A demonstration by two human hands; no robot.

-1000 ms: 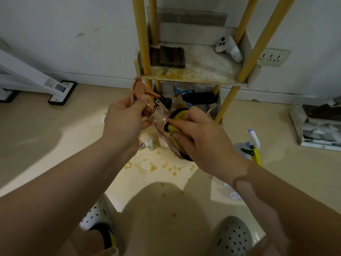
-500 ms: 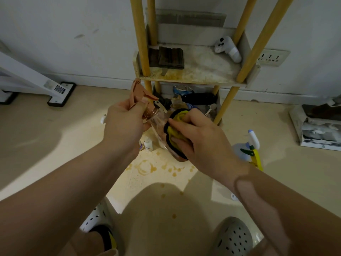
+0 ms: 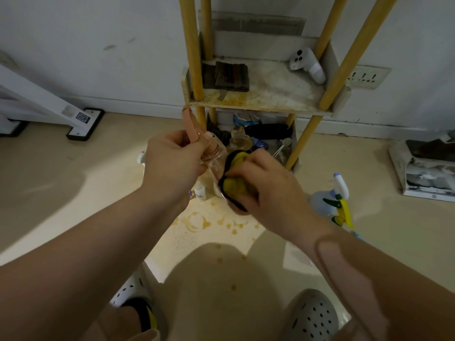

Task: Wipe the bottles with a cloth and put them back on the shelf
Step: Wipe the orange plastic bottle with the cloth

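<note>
I hold a clear spray bottle (image 3: pixel 214 160) with a pink trigger head tilted in front of me. My left hand (image 3: pixel 173 162) grips its neck and pink head. My right hand (image 3: pixel 264 187) presses a yellow cloth with a black edge (image 3: pixel 235 184) around the bottle's body, hiding most of it. Behind my hands stands the shelf (image 3: pixel 261 104) with yellow poles; its stained middle board carries only a dark block and a white controller.
A blue spray bottle with a white and yellow trigger (image 3: pixel 331 201) stands on the floor at my right. Small white bottles (image 3: pixel 200 191) sit below my hands among yellow stains. The bottom shelf level is cluttered (image 3: pixel 256 136). A white stand foot (image 3: pixel 85 124) is at the left, a box (image 3: pixel 428 173) at the right.
My right hand has slid the cloth along the bottle's body, first up towards the neck, then back down. My left hand keeps the same grip on the head.
</note>
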